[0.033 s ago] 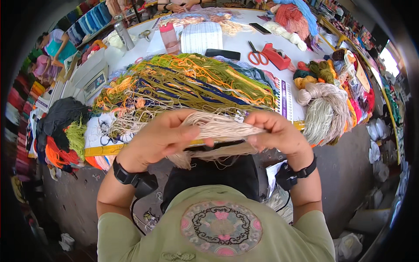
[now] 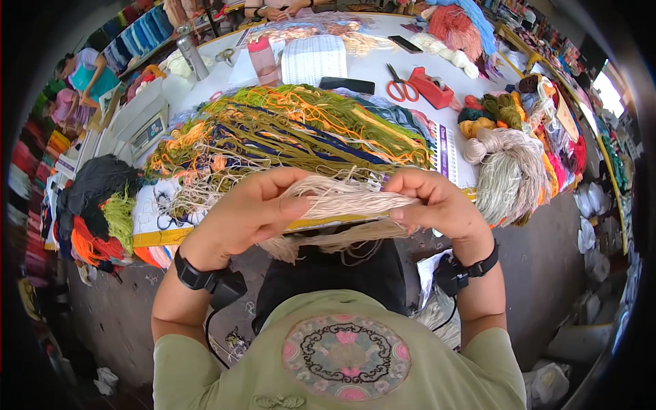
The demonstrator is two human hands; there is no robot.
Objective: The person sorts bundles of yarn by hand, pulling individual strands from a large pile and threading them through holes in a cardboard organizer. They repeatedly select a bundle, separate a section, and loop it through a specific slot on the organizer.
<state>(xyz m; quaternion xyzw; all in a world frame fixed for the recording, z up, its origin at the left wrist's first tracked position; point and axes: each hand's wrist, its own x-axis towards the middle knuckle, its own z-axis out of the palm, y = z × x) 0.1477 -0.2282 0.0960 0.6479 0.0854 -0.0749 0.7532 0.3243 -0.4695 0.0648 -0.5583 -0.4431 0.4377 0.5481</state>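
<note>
A skein of cream thread [image 2: 348,203] is stretched between my two hands, just off the table's near edge. My left hand [image 2: 263,208] is closed round its left end, the thumb lying along the strands. At the right end, my right hand [image 2: 432,205] pinches the strands between thumb and fingers. A lower loop of the same thread hangs slack below, in front of my lap. Right behind my hands lies a wide heap of olive, orange and navy thread [image 2: 294,130], with loose cream strands [image 2: 198,195] at its near left.
Orange-handled scissors [image 2: 402,89], a red tape dispenser [image 2: 432,87] and a black phone [image 2: 347,85] lie beyond the heap. A scale [image 2: 147,133] and dark yarn [image 2: 102,188] stand left; grey and cream skeins [image 2: 506,178] right. A pink-capped bottle [image 2: 262,60] stands farther back. Other people sit around.
The upper strands between my hands look more gathered and smoother. Both hands keep their hold and have barely moved.
</note>
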